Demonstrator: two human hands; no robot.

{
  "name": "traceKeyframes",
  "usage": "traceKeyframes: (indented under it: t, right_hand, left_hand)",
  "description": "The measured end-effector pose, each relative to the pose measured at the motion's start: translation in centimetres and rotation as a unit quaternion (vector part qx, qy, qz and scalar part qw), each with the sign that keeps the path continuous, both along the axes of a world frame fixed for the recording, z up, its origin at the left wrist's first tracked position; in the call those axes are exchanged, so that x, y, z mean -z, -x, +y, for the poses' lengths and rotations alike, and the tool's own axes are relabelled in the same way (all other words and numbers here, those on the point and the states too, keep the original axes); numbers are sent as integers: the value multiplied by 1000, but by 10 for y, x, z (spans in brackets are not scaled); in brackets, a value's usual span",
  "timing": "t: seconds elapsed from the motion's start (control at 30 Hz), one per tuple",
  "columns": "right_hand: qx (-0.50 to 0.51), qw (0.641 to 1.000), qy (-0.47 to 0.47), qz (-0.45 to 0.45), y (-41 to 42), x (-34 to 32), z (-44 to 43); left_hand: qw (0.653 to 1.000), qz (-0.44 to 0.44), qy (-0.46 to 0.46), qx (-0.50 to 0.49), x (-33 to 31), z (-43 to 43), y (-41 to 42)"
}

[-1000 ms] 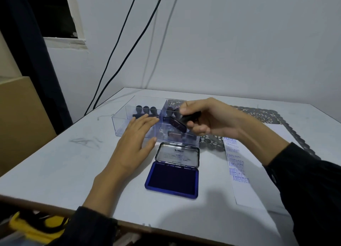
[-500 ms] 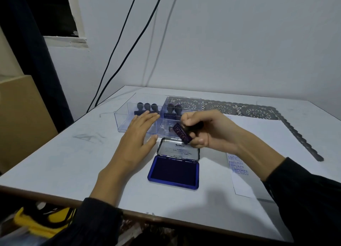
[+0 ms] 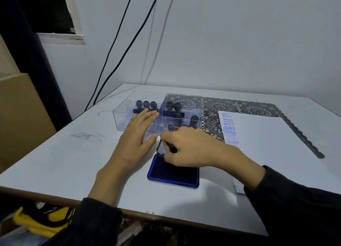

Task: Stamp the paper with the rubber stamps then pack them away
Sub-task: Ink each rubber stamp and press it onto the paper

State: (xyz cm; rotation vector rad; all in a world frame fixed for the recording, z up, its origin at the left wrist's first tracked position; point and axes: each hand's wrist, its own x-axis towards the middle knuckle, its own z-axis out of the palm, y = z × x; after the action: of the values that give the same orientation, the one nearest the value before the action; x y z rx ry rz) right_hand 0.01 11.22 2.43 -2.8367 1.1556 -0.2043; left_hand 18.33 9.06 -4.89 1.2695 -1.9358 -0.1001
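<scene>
My right hand [image 3: 191,149] grips a dark rubber stamp [image 3: 172,148] and holds it down over the far edge of the open blue ink pad [image 3: 173,173]; most of the stamp is hidden under my fingers. My left hand [image 3: 136,142] lies flat with straight fingers against the front wall of the clear plastic box [image 3: 129,116]. Several black-handled stamps [image 3: 146,105] stand in the box's two compartments. The white paper [image 3: 262,135] lies to the right, with blue FRAGILE and AMENDED prints down its left edge.
A dark lace mat [image 3: 239,105] lies under the box and the paper. The white table's [image 3: 55,153] front edge is close to me. Black cables [image 3: 118,48] hang down the wall. A cardboard box [image 3: 22,113] stands at the left, a yellow thing [image 3: 44,221] below the table.
My right hand has come down and toward me with the stamp, from in front of the clear box to the ink pad. My left hand has stayed at the box.
</scene>
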Motion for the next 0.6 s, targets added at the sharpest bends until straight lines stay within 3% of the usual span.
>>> traceKeyframes:
  t: [0.2,0.43,0.5,0.6]
  right_hand:
    - [43,989,119,-75,-13,19,-5]
    - [81,958,261,-90,-13,36,6]
    - [68,959,254,-110,-12,35,4]
    - [77,986,122,-86,-12,28,-14]
  left_hand:
    - [1000,9,-12,-2,-1,0,1]
    - [1000,21,-17,-4,-2,0,3]
    - [1000,24,-18,-5,-2,1,3]
    - [999,29,-17,-6,-1,1,2]
